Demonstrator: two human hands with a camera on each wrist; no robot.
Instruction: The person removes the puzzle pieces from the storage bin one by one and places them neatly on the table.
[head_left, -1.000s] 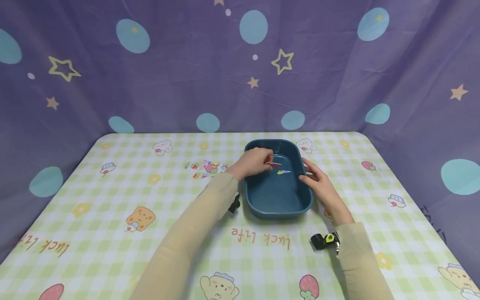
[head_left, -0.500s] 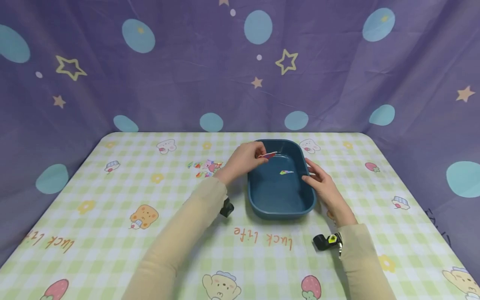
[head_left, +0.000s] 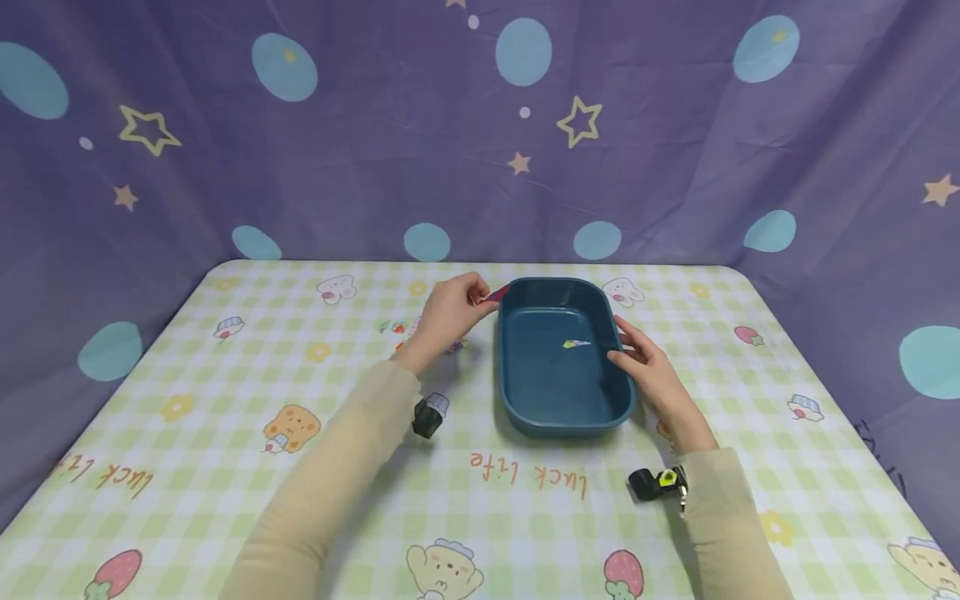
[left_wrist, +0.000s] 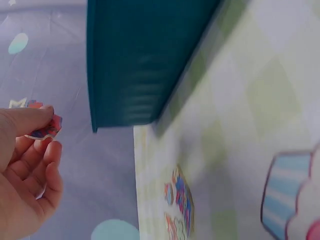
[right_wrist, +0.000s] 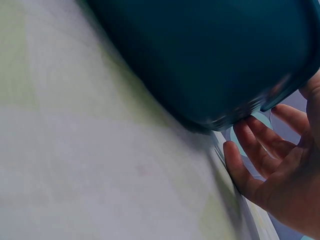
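Between thumb and fingers, my left hand (head_left: 448,317) pinches a small flat printed piece (head_left: 496,294), red with a pale edge, just outside the basin's far left corner. The left wrist view shows the same piece (left_wrist: 46,128) held off the table. My right hand (head_left: 651,379) grips the right side of a dark blue plastic basin (head_left: 558,392), thumb over the rim and fingers against the outer wall. Inside the basin lies one small colourful piece (head_left: 575,343). Several flat colourful pieces (left_wrist: 182,202) lie on the table left of the basin, partly hidden by my left arm in the head view.
A green checked cloth (head_left: 360,517) with cartoon prints covers the table. Behind it hangs a purple curtain (head_left: 375,167) with stars and blue dots. Black wrist cameras sit on the left wrist (head_left: 429,417) and right wrist (head_left: 655,483).
My left hand has lifted the red piece from inside the basin and carried it left, over the rim to the outside. My right hand has stayed on the basin.
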